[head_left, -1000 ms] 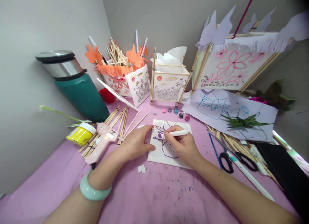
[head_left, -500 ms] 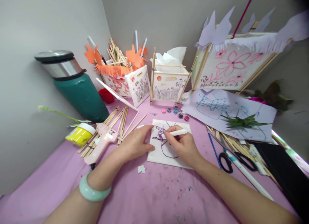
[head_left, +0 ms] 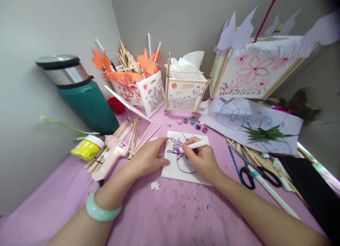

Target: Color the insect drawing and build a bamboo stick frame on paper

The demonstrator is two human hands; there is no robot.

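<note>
A white square panel (head_left: 172, 170) with a purple line drawing lies flat on the purple cloth. My right hand (head_left: 200, 157) rests on its right part, pinching a white marker (head_left: 198, 144) whose tip end is by a small purple filled patch. Part of the drawing is hidden under this hand. At the panel's left edge, my left hand (head_left: 150, 157) lies with thumb and fingers apart, fingertips touching the edge, holding nothing. A white paper scrap (head_left: 155, 186) sits just below the panel's left corner.
A pink glue gun (head_left: 113, 159), bamboo sticks, a yellow paint jar (head_left: 87, 148) and a green bottle (head_left: 87, 104) stand or lie left. Decorated boxes (head_left: 186, 93) line the back. Scissors (head_left: 248, 178), more sticks and a black object (head_left: 308, 189) are at right.
The marker and the fingers of my right hand have shifted very slightly on the panel. My left hand keeps its place at the edge.
</note>
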